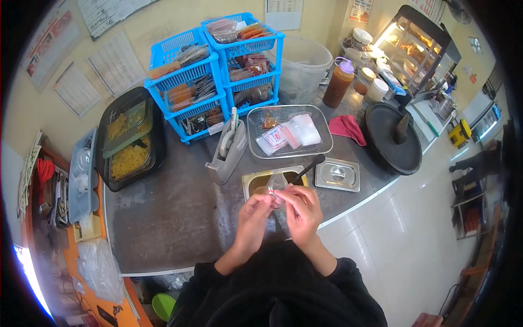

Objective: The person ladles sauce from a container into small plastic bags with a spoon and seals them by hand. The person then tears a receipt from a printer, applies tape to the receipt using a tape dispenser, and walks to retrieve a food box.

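My left hand [253,220] and my right hand [299,211] meet in front of my chest, fingertips pinched on a small clear plastic bag [277,181]. The bag stands up a little above the fingers; whether anything is inside, I cannot tell. Just behind it is a steel food pan [250,179] with brownish contents, partly hidden by my hands. A ladle with a dark handle [308,168] leans out of the pan. To the right lies the pan's steel lid [338,174]. A wire-mesh tray [328,143] beyond holds packs of small plastic bags [303,131] and a filled sachet.
A tape dispenser [224,156] stands left of the tray. Blue stacked baskets [219,87] hold many sachets. A black tray [154,163] with yellow food is at left. A stone mortar [381,143], pink cloth [347,128] and sauce bottle [339,86] stand at right.
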A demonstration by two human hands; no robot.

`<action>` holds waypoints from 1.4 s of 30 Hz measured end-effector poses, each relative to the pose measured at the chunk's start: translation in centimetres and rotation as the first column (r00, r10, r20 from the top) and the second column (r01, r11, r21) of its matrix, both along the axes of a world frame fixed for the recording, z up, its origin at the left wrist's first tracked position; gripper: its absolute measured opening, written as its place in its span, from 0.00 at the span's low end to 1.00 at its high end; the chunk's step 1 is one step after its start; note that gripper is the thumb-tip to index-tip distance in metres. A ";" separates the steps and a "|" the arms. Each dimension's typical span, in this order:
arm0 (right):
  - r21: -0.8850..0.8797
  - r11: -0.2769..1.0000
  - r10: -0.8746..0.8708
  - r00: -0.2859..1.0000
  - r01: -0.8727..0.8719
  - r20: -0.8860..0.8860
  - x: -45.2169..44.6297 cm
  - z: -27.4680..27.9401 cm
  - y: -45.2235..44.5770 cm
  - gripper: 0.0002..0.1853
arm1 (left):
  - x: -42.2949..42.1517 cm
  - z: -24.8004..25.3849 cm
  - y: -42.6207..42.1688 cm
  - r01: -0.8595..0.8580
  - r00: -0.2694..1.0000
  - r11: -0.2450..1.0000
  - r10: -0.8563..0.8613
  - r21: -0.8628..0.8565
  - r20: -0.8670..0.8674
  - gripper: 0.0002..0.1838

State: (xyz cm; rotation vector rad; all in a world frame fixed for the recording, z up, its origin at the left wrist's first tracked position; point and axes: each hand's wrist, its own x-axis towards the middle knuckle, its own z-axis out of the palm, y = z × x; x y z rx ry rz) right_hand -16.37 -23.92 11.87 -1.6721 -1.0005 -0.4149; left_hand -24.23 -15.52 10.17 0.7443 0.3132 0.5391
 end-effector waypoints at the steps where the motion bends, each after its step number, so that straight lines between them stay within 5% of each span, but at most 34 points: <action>1: 0.002 1.000 -0.025 1.000 0.025 0.007 0.2 0.2 0.2 0.17 | 0.0 -0.1 0.1 0.040 0.999 0.990 -0.037 -0.139 0.027 0.06; 4: -0.017 0.999 0.040 0.996 -0.039 0.074 0.9 -0.3 0.1 0.14 | -0.5 -0.8 0.4 0.166 0.983 0.880 -0.183 -0.446 0.005 0.10; 6: -0.028 0.955 0.262 0.883 -0.296 -0.390 0.3 1.3 -0.6 0.10 | -0.3 -1.3 1.0 0.177 0.982 0.899 -0.189 -0.400 0.011 0.11; 9: 0.326 0.778 0.540 0.306 -0.537 -0.784 0.9 1.0 -1.7 0.05 | -1.1 -2.7 2.7 0.396 0.913 0.841 -0.318 -0.369 0.255 0.09; 10: 0.490 0.692 0.606 0.058 -0.530 -0.794 1.3 0.1 -1.9 0.04 | -1.3 -2.5 3.0 0.495 0.853 0.797 -0.370 -0.345 0.370 0.08; 11: 0.618 0.578 0.702 -0.060 -0.533 -0.709 1.6 -1.9 -1.9 0.06 | -1.6 -1.9 2.7 0.457 0.885 0.813 -0.378 -0.360 0.272 0.11; 14: 0.809 0.513 0.753 -0.302 -0.288 -0.585 1.7 -1.5 -1.2 0.09 | -1.7 -1.4 2.0 0.389 0.918 0.857 -0.333 -0.337 0.214 0.10; 17: 0.800 0.546 0.750 -0.281 -0.248 -0.599 1.8 -0.2 -1.1 0.12 | -1.8 -0.9 1.6 0.200 0.948 0.980 -0.194 0.002 0.254 0.05; 19: 0.539 0.658 0.708 0.189 -0.526 -0.680 1.4 0.4 -1.0 0.13 | -1.7 0.1 1.2 -0.033 0.991 0.957 -0.006 0.289 0.133 0.09; 20: 0.360 0.720 0.657 0.419 -0.593 -0.627 0.9 0.7 -0.8 0.13 | -1.6 0.4 1.0 -0.133 0.990 0.892 0.103 0.431 0.094 0.11; 24: 0.057 0.881 0.425 0.733 -0.469 -0.531 -0.6 -0.7 -0.4 0.17 | -0.8 1.6 0.3 -0.464 0.827 0.580 0.554 0.670 0.093 0.11; 25: 0.079 0.921 0.363 0.766 -0.381 -0.531 -1.1 -0.8 -0.1 0.17 | -1.2 0.5 0.6 -0.407 0.789 0.343 0.599 0.847 0.137 0.10; 27: 0.017 0.990 0.141 0.934 -0.143 -0.329 -1.0 -1.0 0.5 0.17 | -0.9 0.2 0.0 -0.389 0.801 0.169 0.549 0.906 0.241 0.10; 29: -0.072 0.992 -0.106 0.993 0.102 -0.049 0.1 -0.1 0.9 0.18 | -0.9 -0.6 -0.5 -0.405 0.776 0.013 0.535 0.914 0.336 0.15; 32: -0.102 0.988 0.074 0.940 -0.114 -0.332 1.7 0.0 0.5 0.22 | -1.6 0.6 -0.6 -0.139 0.838 0.102 0.542 0.985 0.062 0.15; 33: -0.098 0.979 0.122 0.903 -0.177 -0.411 1.9 0.1 0.1 0.23 | -1.9 0.7 -0.3 -0.040 0.855 -0.061 0.515 0.997 0.066 0.15; 36: -0.149 0.931 0.200 0.806 -0.334 -0.557 2.8 0.5 -1.2 0.29 | -1.5 2.2 1.0 0.036 0.976 -0.177 0.216 0.984 0.003 0.21; 39: -0.390 0.826 0.183 0.848 -0.407 -0.496 3.4 0.6 -2.2 0.33 | -2.1 2.5 0.4 0.234 0.972 -0.006 -0.011 0.972 -0.234 0.29; 42: -0.472 0.758 0.229 0.861 -0.450 -0.454 2.6 -0.1 -2.2 0.34 | -2.4 -0.8 0.1 0.305 0.952 0.103 -0.046 0.947 -0.302 0.28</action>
